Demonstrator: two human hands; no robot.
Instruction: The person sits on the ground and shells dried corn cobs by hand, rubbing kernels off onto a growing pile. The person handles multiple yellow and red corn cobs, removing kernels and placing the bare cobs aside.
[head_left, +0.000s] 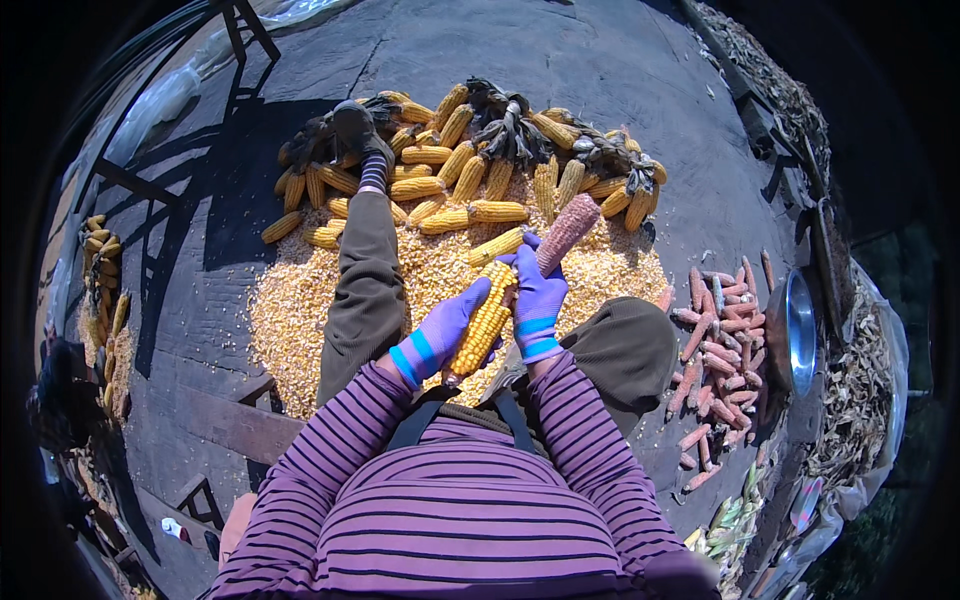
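My left hand (448, 330), in a purple knit glove with a blue cuff band, grips a yellow ear of corn (480, 330) that still bears most of its kernels. My right hand (538, 296), gloved alike, holds a bare reddish corncob (568, 234) tilted up and to the right. The cob's lower end is hidden in that hand, close to the upper side of the ear. Below both hands spreads a heap of loose corn kernels (300, 315) between my legs. One more ear of corn (496, 246) lies on the kernels just beyond my hands.
Whole ears (442, 187), some tied by their husks, are piled beyond the kernels. Stripped cobs (724, 352) lie at right beside a metal basin (801, 334). A wooden bench (232, 424) is at lower left. Dry husks (855, 390) line the right edge. A person (64, 390) sits far left.
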